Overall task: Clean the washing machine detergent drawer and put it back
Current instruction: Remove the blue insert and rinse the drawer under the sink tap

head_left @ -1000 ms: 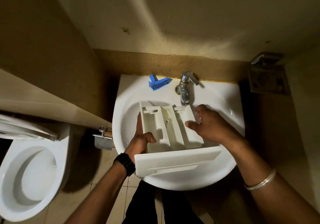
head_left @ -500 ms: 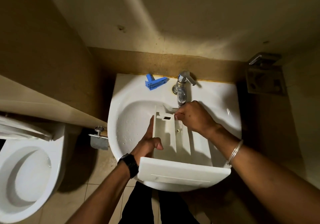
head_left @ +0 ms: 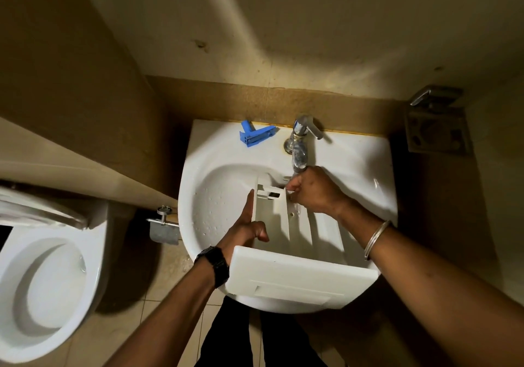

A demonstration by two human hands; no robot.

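The white detergent drawer (head_left: 300,273) lies in the white sink (head_left: 215,196), its front panel over the near rim and its compartments pointing at the tap (head_left: 300,145). My left hand (head_left: 243,227) holds the drawer's left wall, fingers straight along the outside and thumb hooked over the edge. My right hand (head_left: 314,190) is at the drawer's far end under the spout, fingers curled down into the back of the compartments. Whether it pinches anything is hidden. A blue drawer insert (head_left: 256,135) lies on the sink's back ledge, left of the tap.
A toilet (head_left: 42,281) with its lid up stands at the left. A metal bracket (head_left: 163,224) sticks out beside the sink's left side. A metal holder (head_left: 436,122) is fixed on the wall at the right. Tiled floor shows below.
The drawer has shifted right and further under the tap. My right hand moved from the drawer's right side up to its far end by the spout. My left hand kept its hold.
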